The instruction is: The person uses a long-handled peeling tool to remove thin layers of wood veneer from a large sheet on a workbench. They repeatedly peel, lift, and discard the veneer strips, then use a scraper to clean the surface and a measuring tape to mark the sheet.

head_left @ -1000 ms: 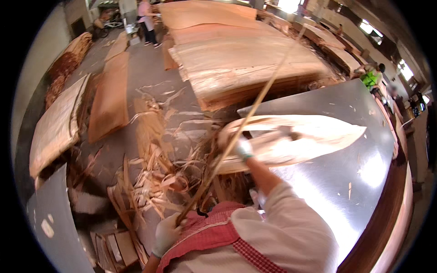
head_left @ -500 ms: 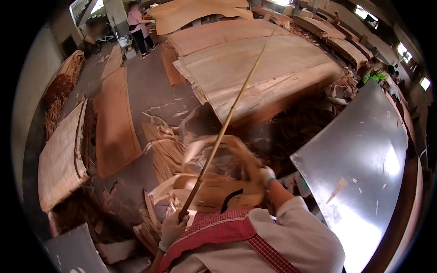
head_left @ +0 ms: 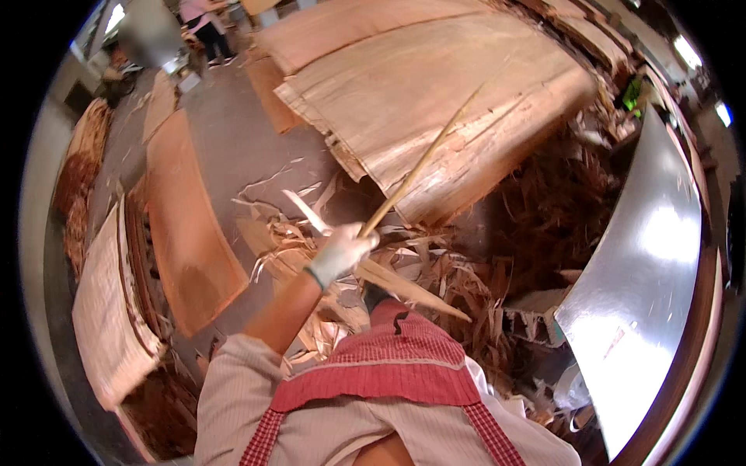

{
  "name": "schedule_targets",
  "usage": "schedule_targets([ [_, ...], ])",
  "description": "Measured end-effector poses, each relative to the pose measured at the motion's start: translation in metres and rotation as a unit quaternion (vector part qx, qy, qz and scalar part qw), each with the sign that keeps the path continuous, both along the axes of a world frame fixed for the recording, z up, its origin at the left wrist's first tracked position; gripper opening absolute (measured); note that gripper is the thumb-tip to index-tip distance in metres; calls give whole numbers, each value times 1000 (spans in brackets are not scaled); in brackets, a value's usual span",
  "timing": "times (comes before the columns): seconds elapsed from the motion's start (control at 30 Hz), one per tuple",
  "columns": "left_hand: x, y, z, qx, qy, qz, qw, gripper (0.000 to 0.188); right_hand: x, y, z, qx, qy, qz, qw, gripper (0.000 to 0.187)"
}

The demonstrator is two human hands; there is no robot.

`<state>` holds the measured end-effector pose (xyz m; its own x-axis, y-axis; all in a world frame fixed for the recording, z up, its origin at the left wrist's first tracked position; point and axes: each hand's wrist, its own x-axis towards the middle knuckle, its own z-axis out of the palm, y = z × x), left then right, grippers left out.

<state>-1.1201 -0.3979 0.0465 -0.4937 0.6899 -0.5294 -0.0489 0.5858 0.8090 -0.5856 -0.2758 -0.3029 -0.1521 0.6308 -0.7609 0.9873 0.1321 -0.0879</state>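
My left hand (head_left: 340, 255), in a pale glove, reaches forward from the lower left, closed around the lower part of a long thin bamboo stick (head_left: 420, 165). The stick slants up and away to the right, its far end over a big stack of wood veneer sheets (head_left: 435, 93). Below the hand a pointed veneer strip (head_left: 416, 291) stretches to the right; whether the hand grips it too, I cannot tell. Loose veneer scraps (head_left: 458, 283) lie heaped in front of my red checked apron (head_left: 388, 342). My right hand is out of sight.
A shiny metal sheet (head_left: 641, 295) stands along the right. To the left are an orange-brown veneer stack (head_left: 190, 221) and a paler stack (head_left: 116, 303). Beyond the big stack, at the upper left, a person in pink and black (head_left: 208, 31) stands on the floor.
My left hand has moved forward and up with the stick. The right hand, earlier on a curved veneer strip, has left the view. The view has tilted downward.
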Motion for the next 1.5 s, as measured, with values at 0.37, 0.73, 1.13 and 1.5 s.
schedule_targets([
  [0.37,-212,-44,-168,-290,21,18,957,25,-304,127,77,126,83,-247,957,51],
  [0.73,-309,146,-286,-63,-32,20,997,21,-548,140,-96,108,197,-233,946,45],
  [1.13,-456,-101,-336,-321,24,-184,929,23,-609,117,-158,127,139,-432,882,65],
  [1.5,-455,-46,-318,-207,282,-261,900,30,-628,126,-159,218,103,-415,877,34],
])
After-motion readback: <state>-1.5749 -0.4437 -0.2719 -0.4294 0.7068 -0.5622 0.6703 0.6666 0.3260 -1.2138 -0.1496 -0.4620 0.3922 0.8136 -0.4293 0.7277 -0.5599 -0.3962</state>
